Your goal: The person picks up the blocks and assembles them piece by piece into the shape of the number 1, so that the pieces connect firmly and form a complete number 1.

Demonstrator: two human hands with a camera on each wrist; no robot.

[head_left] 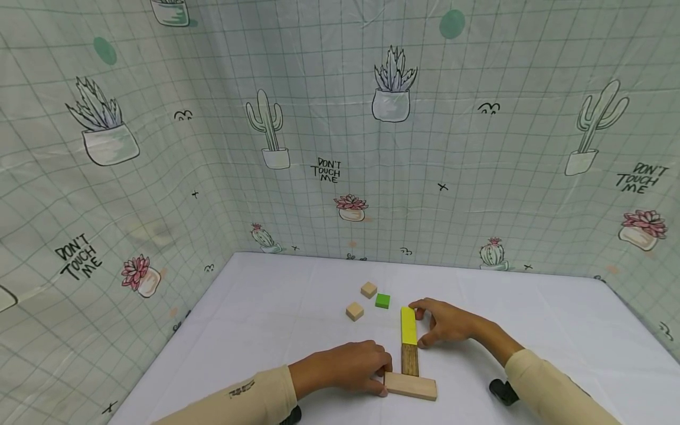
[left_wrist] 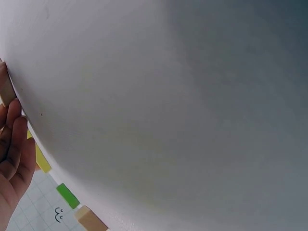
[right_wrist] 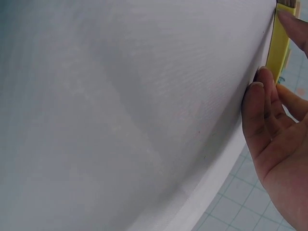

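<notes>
A flat yellow block and a dark brown wooden block lie end to end in a line on the table. Crosswise at the near end of that line is a pale wooden block. My left hand pinches the pale block's left end between thumb and fingers. With thumb and forefinger spread along its right side, my right hand grips the yellow block. In the right wrist view, fingers and thumb touch the yellow block. The left wrist view has the left hand at its edge.
Beyond the left hand sit a green block and two small pale wooden cubes, one nearer and one farther. A white cloth covers the table. Behind it hangs a grid-patterned curtain with cactus drawings.
</notes>
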